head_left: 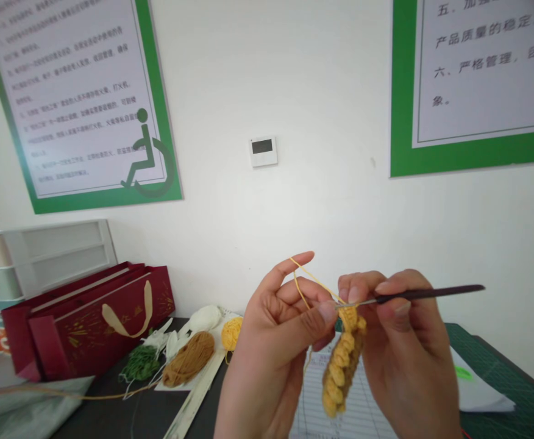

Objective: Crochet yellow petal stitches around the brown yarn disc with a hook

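Observation:
My right hand (pixel 404 329) is closed around the dark handle of a crochet hook (pixel 431 294), whose thin metal end points left. At the hook's tip hangs a yellow and brown crocheted piece (pixel 338 372), its upper edge pinched between the thumb and fingers of my left hand (pixel 280 329). Yellow yarn (pixel 319 279) runs from the raised left index finger down to the hook tip. The exact loop on the hook is too small to make out.
Behind my left hand lie a brown yarn skein (pixel 189 360), green yarn (pixel 141 363), a yellow ball (pixel 231 333) and a ruler (pixel 196 399). Red gift bags (pixel 97 329) and plastic drawers (pixel 61 244) stand left. Papers (pixel 481 384) rest on a green cutting mat (pixel 500 381).

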### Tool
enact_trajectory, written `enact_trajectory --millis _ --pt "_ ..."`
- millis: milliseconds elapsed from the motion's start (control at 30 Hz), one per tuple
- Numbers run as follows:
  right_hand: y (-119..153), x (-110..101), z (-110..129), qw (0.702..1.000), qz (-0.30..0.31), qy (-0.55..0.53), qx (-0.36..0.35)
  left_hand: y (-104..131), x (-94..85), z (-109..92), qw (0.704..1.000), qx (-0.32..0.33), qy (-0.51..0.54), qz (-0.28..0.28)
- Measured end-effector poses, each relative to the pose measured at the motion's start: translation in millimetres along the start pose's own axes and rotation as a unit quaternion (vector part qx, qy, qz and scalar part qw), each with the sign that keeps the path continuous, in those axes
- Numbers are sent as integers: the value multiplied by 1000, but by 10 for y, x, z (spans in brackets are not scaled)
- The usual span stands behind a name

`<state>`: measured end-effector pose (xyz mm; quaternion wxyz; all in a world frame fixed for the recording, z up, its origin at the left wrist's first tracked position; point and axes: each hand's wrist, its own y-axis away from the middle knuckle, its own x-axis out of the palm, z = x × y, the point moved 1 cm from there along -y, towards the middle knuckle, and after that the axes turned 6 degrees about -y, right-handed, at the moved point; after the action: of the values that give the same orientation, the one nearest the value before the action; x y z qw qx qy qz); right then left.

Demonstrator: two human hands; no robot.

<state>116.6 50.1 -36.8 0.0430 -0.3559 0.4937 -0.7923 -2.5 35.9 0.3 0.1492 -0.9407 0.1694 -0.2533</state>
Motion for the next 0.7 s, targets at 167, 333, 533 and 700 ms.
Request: enact_trajectory --millis 167,333,533,700 --pt "-29 -60 78 996 29 83 -34 20 9 -21 999 13 -38 -14" --pt "-31 -92 178 985 55 145 -73 21 49 -38 996 36 -78 -35" --pt "-99 -48 285 944 128 240 -188 57 89 -42 993 58 -90 -53" --pt "-110 -85 391 905 181 322 -211 73 80 -40 991 61 -102 -55"
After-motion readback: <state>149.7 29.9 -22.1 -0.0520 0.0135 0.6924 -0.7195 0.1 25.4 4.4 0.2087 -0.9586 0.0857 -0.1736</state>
